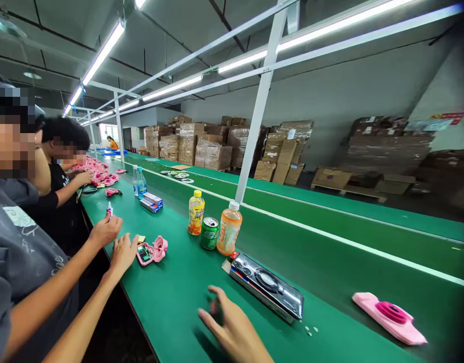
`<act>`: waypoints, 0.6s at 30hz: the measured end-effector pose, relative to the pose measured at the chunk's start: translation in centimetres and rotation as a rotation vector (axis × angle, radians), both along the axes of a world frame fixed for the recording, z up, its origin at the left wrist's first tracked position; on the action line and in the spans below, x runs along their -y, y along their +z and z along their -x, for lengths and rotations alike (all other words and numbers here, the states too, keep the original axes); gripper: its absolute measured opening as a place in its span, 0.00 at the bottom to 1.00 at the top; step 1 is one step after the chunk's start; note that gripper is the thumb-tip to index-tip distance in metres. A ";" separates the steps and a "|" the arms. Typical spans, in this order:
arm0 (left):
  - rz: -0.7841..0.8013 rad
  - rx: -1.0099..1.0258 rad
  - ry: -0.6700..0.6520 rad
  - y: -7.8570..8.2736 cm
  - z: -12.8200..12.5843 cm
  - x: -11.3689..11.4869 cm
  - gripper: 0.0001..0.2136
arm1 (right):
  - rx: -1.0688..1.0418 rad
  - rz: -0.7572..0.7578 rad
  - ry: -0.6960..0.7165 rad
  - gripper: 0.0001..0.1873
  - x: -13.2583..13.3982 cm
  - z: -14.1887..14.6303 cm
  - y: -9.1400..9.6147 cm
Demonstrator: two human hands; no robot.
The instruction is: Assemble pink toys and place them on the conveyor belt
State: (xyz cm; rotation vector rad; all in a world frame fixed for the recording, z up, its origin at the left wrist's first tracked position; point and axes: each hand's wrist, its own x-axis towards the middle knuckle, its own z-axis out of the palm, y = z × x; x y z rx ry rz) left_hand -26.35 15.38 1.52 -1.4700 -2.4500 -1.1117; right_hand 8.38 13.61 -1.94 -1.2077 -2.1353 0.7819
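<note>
My left hand [232, 327] reaches in from the bottom edge over the green table [179, 297], fingers pointing left. The fingers are smeared by motion, and a small dark-pink blur [213, 307] shows between thumb and fingers. I cannot tell whether the hand grips it. Just right of the hand lies a flat black and silver box [268, 287] printed with a camera. A pink toy camera shell [391, 317] lies farther right. My right hand is out of view.
A co-worker's two hands [114, 242] on the left hold a small tube beside an opened pink toy [152, 251]. A yellow bottle [196, 212], green can [209, 233] and orange bottle [229, 228] stand by a white post [254, 126]. Cardboard boxes [213, 146] are stacked behind.
</note>
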 end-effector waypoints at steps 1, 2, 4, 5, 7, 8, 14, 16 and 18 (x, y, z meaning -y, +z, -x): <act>0.061 -0.002 0.019 -0.1 0.7 -0.6 0.14 | 0.036 0.042 0.034 0.30 -1.1 3.7 1.0; 0.116 -0.006 0.023 -0.1 0.8 -1.1 0.14 | 0.057 0.064 -0.007 0.29 -2.1 7.2 2.0; 0.193 -0.015 0.004 0.0 -0.1 -1.8 0.14 | 0.064 0.073 -0.058 0.25 -3.8 12.9 3.6; 0.216 -0.019 -0.016 0.0 -0.9 -1.9 0.13 | 0.059 0.067 -0.091 0.22 -4.5 14.7 4.1; 0.237 -0.019 -0.073 0.0 -2.9 -1.7 0.13 | 0.040 0.046 -0.131 0.19 -5.1 16.1 4.6; 0.239 -0.013 -0.105 -0.1 -4.0 -1.3 0.12 | 0.028 0.035 -0.143 0.18 -5.2 15.8 4.5; 0.284 0.067 -0.265 -0.7 -11.1 2.2 0.10 | -0.034 0.077 -0.138 0.21 -1.6 5.2 1.8; 0.329 0.068 -0.305 -0.5 -13.0 3.0 0.11 | -0.075 0.127 -0.147 0.24 0.9 1.0 1.2; 0.382 0.046 -0.360 0.0 -14.8 3.4 0.15 | -0.095 0.178 -0.162 0.27 3.5 -2.5 1.1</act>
